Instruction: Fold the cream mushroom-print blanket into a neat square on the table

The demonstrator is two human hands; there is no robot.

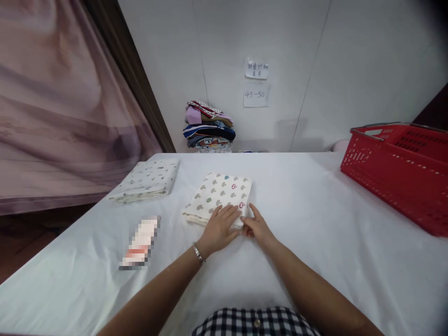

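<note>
A folded white cloth (224,189) with grey, red, green and blue mushroom-like prints lies in the middle of the table. My left hand (221,228) rests flat on its near part, fingers stretched out. At the cloth's near right corner, my right hand (257,226) has thumb and fingers closed about the edge. Part of that corner is hidden by the fingers. A second folded white cloth (150,179) with small dark prints lies at the far left of the table.
A white sheet (301,196) covers the table, wrinkled in places. A blurred-out flat object (142,242) lies at left. The red plastic basket (395,175) stands at right. Behind the table's far edge is a pile of folded fabrics (210,128); a pink curtain (63,102) hangs at left.
</note>
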